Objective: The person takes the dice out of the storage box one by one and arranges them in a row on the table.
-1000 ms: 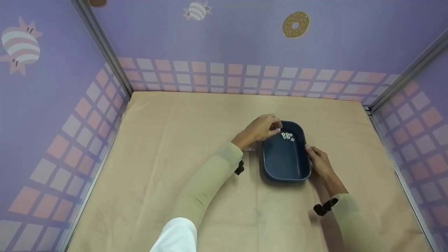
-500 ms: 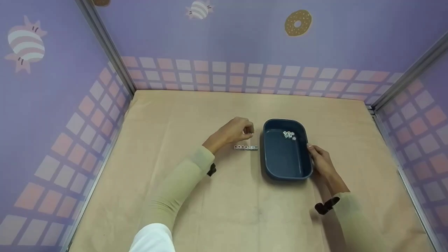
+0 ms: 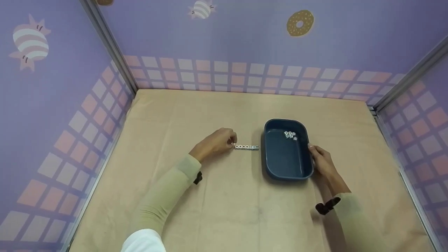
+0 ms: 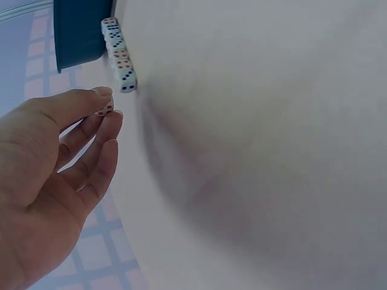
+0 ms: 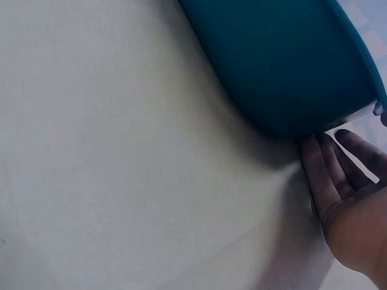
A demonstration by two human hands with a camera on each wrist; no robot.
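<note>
My left hand (image 3: 217, 140) pinches a white die (image 4: 106, 109) between thumb and fingertips, at the left end of a straight row of dice (image 3: 246, 147) on the table. Red and blue pips show on that row in the left wrist view. Just right of the row stands a dark blue rectangular bin (image 3: 285, 171), with several loose dice (image 3: 290, 135) inside toward its far end. My right hand (image 3: 322, 161) holds the bin's right side, thumb at the rim. In the right wrist view its fingers (image 5: 318, 172) reach the bin's lower edge.
A beige cloth (image 3: 210, 210) covers the table. Purple patterned panels (image 3: 224, 38) stand at the back and both sides, joined by grey metal posts (image 3: 112, 45) at the corners.
My left hand has moved from over the bin leftward and down to the row's left end, carrying a die. The row came into full view. My right hand stays on the bin.
</note>
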